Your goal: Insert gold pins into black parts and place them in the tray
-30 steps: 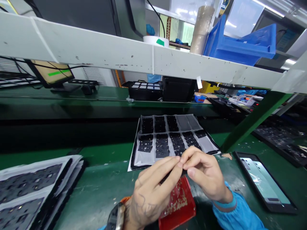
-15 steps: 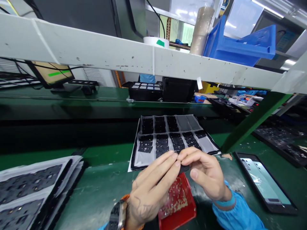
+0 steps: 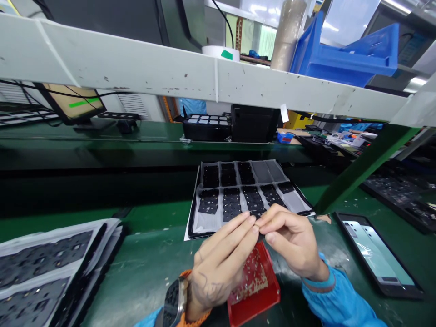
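My left hand (image 3: 221, 263) reaches in over a red bin (image 3: 254, 313), its fingers pressed together and the thumb hidden beneath. Whatever it grips is covered by the fingers. My right hand (image 3: 294, 240) meets it at the fingertips, thumb and index finger closed in a pinch; anything between them is too small to make out. Small pale bits (image 3: 254, 284) lie scattered in the red bin below. Just beyond my fingertips rests a tray (image 3: 202, 227) with white-lined compartments, several of them holding flat black perforated pieces (image 3: 231, 204).
At the left lies a stack of similar trays (image 3: 44, 263). A black tray (image 3: 391, 290) with phone-like panels is at the right, near a slanting green post (image 3: 368, 168). A white shelf beam (image 3: 153, 72) crosses above the bench, with a blue bin (image 3: 344, 61) on it.
My right thumb has closed in toward the index finger. The dark piece seen between my hands is now hidden. The view has shifted slightly.
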Available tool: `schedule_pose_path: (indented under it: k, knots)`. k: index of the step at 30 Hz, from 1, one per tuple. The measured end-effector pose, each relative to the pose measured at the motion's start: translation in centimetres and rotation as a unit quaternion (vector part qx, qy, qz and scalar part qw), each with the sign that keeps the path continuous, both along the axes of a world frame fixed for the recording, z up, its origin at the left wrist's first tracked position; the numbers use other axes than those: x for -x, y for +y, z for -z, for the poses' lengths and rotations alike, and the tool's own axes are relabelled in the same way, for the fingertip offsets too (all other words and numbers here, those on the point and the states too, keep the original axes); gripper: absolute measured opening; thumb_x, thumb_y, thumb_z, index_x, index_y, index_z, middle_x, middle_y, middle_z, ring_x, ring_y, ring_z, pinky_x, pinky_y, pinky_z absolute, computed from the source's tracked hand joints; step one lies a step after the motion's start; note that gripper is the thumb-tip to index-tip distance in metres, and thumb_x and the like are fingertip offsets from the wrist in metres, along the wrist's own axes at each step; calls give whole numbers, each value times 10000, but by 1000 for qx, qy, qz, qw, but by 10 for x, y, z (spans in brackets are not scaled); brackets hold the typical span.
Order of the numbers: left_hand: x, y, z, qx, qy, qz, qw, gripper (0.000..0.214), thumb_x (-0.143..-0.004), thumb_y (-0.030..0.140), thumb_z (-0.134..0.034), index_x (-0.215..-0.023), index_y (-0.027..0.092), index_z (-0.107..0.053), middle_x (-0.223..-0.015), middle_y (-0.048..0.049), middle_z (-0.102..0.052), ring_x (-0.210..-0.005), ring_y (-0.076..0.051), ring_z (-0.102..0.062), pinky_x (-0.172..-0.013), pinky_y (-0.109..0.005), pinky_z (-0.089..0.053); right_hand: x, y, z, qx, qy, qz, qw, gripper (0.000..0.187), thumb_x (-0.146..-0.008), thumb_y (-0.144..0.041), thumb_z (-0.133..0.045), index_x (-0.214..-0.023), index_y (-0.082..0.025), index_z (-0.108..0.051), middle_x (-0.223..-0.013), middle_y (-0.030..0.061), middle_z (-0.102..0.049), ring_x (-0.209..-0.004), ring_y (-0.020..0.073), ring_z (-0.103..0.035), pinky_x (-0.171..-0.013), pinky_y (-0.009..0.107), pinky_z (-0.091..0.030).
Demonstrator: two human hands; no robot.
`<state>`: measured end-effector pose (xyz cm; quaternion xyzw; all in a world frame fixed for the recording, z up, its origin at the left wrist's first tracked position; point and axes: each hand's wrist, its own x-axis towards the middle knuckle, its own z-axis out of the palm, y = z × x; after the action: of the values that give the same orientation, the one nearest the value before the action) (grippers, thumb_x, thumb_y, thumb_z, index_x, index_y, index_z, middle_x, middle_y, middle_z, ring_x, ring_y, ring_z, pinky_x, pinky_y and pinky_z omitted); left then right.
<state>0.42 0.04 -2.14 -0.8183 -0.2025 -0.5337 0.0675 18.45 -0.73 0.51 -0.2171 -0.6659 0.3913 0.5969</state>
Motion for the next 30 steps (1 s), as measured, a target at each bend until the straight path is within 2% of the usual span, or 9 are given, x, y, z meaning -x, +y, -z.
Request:
schedule_pose_path:
  k: [6,10,13,17,25,30]
  knots:
    - [-3,5,1,7,-2,13,1000,311,-849,-62,-559,-1116,40,-681,-1137,-166,-728,-1231,-249,-612,-1023,-360,-560,-1,5,2,26,10,-7,1000,115,-1023,-262,-734,-940,-185,-758,-918,74,-652,-829,207,-619,-756,268,-510]
    - [-1,8,-5,52,-38,50,997,301,-863,-52,-537,-1096,64,-687,-1095,-133,-750,-1141,-198,-672,-1020,-298,-554,-5,7,4,59,31,-68,995,154,-1057,-331,-705,-1047,-187,-758,-1002,92,-633,-892,220,-624,-764,277,-572]
    - [1,7,-10,92,-56,52,993,284,-876,-17,-551,-1086,97,-703,-1079,-101,-761,-1065,-171,-708,-990,-247,-561,-7,6,4,90,53,-105,989,165,-1070,-329,-688,-1108,-181,-751,-1051,97,-611,-852,216,-655,-747,294,-622]
    - [1,5,-15,133,-66,51,988,279,-876,9,-571,-1080,132,-715,-1079,-74,-765,-987,-147,-733,-950,-211,-572,-6,4,4,113,66,-113,985,140,-1069,-297,-698,-1082,-172,-758,-1032,91,-616,-792,198,-689,-758,279,-627]
    - [3,6,-22,175,-53,86,979,288,-873,7,-560,-1061,152,-723,-1006,-51,-781,-893,-133,-750,-857,-179,-595,-11,8,3,138,58,-131,980,125,-1038,-267,-750,-1013,-145,-752,-968,95,-632,-730,185,-700,-637,206,-607]
    - [-2,2,-20,192,-51,81,977,217,-909,55,-563,-1035,131,-722,-996,-59,-782,-900,-128,-748,-880,-176,-580,-21,6,3,170,10,-135,976,130,-1044,-271,-745,-987,-154,-740,-975,93,-618,-745,202,-692,-675,247,-617]
